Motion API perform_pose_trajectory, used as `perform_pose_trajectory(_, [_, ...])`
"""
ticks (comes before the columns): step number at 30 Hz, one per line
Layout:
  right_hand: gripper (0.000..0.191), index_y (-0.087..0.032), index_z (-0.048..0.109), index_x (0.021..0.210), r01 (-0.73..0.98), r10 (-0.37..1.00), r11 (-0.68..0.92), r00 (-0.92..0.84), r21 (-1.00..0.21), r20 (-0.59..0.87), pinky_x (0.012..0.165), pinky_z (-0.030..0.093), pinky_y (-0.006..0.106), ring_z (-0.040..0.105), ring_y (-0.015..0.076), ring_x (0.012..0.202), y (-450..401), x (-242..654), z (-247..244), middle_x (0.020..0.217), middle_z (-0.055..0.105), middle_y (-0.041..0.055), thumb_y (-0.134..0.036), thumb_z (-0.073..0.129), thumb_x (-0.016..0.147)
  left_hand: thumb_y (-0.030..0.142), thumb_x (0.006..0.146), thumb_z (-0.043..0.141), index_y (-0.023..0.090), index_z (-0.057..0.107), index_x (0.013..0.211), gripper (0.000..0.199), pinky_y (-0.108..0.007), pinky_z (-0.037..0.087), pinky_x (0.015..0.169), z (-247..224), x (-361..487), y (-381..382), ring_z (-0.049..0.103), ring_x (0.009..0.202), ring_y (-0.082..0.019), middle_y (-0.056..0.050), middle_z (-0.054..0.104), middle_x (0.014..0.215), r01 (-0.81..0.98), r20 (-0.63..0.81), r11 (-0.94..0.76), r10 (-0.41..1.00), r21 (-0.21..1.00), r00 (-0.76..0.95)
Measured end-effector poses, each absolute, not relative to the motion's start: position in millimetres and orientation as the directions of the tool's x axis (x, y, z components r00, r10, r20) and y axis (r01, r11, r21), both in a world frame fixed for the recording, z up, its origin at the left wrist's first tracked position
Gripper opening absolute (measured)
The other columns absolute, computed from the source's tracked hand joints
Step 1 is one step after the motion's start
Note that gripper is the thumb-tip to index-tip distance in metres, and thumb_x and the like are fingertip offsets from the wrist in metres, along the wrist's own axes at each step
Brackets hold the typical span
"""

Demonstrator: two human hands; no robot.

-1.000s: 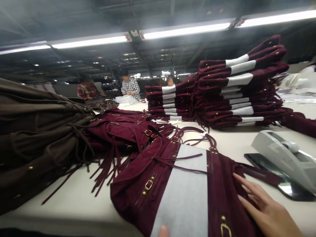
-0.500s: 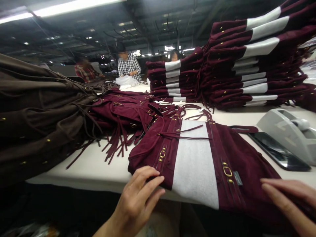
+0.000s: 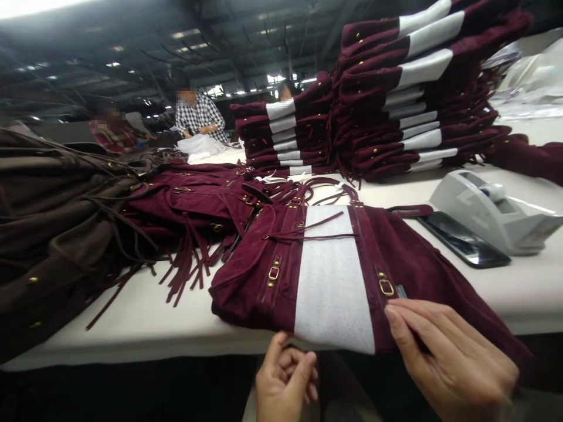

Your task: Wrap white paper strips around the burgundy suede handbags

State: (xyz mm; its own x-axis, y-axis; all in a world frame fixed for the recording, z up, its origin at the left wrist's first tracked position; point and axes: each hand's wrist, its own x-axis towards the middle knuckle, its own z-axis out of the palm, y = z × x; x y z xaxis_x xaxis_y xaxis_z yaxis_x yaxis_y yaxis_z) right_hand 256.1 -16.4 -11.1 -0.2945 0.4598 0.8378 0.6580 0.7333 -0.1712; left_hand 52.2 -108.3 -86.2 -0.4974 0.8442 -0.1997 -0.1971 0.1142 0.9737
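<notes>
A maroon bag lies at the table's front edge, wrapped by a wide light-grey band. My left hand is just below the bag's front edge near the band, fingers loosely curled and apart, with nothing visible in them. Over the right part of the bag, my right hand has its thumb and fingertips together beside the right brass buckle and a small grey tag. Whether those fingertips pinch anything is hidden.
A tape dispenser and a black phone are on the right. Banded maroon bags are stacked behind. Dark brown bags and loose maroon bags lie left. A person in a checked shirt stands farther back.
My right hand has moved left to the right buckle and its fingers have closed. My left hand has shifted right and down, its fingers more curled. The view has turned right.
</notes>
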Motion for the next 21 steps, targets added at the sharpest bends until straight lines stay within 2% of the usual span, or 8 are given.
perform_pose_trajectory(2, [0.015, -0.016, 0.068, 0.088, 0.681, 0.428, 0.722, -0.305, -0.119, 0.851, 0.076, 0.05, 0.029, 0.067, 0.0155, 0.074, -16, 256, -19, 0.082, 0.073, 0.002, -0.006, 0.074, 0.078, 0.056, 0.07, 0.076, 0.015, 0.059, 0.096, 0.051, -0.015, 0.036, 0.037, -77, 52, -101, 0.049, 0.037, -0.009, 0.003, 0.057, 0.053, -0.23, -0.247, 0.152, 0.845, 0.961, -0.474])
perform_pose_trajectory(6, [0.017, -0.016, 0.069, 0.089, 0.71, 0.397, 0.701, -0.305, -0.071, 0.866, 0.076, 0.05, 0.028, 0.067, 0.0151, 0.071, -19, 265, -37, 0.083, 0.073, 0.0018, -0.009, 0.077, 0.075, 0.055, 0.07, 0.076, 0.014, 0.058, 0.074, 0.045, -0.015, 0.035, 0.038, -65, 42, -93, 0.048, 0.037, -0.007, 0.001, 0.057, 0.05, -0.175, -0.235, 0.172, 0.856, 0.969, -0.461])
perform_pose_trajectory(11, [0.015, -0.016, 0.067, 0.083, 0.739, 0.335, 0.674, -0.322, 0.013, 0.885, 0.07, 0.048, 0.028, 0.065, 0.0147, 0.064, -19, 279, -47, 0.073, 0.072, 0.0012, -0.01, 0.078, 0.075, 0.055, 0.07, 0.076, 0.014, 0.057, 0.072, 0.045, -0.013, 0.027, 0.036, -58, 38, -96, 0.039, 0.034, -0.004, 0.001, 0.056, 0.05, -0.14, -0.202, 0.149, 0.816, 0.979, -0.542])
perform_pose_trajectory(16, [0.018, -0.016, 0.059, 0.073, 0.736, 0.34, 0.677, -0.285, -0.023, 0.896, 0.063, 0.045, 0.027, 0.059, 0.0132, 0.059, -16, 283, -43, 0.063, 0.066, 0.0004, -0.006, 0.073, 0.077, 0.051, 0.07, 0.077, 0.015, 0.058, 0.073, 0.042, -0.011, 0.026, 0.038, -47, 36, -91, 0.038, 0.037, -0.003, 0.002, 0.056, 0.052, -0.094, -0.134, 0.096, 0.77, 0.991, -0.623])
perform_pose_trajectory(21, [0.022, -0.017, 0.057, 0.07, 0.756, 0.339, 0.654, -0.277, -0.013, 0.899, 0.063, 0.044, 0.028, 0.055, 0.0118, 0.056, -14, 282, -41, 0.06, 0.063, -0.001, -0.006, 0.074, 0.077, 0.065, 0.066, 0.075, 0.016, 0.056, 0.066, 0.053, -0.013, 0.027, 0.036, -53, 30, -91, 0.038, 0.034, -0.005, 0.002, 0.054, 0.046, 0.003, -0.185, 0.222, 0.82, 0.975, -0.542])
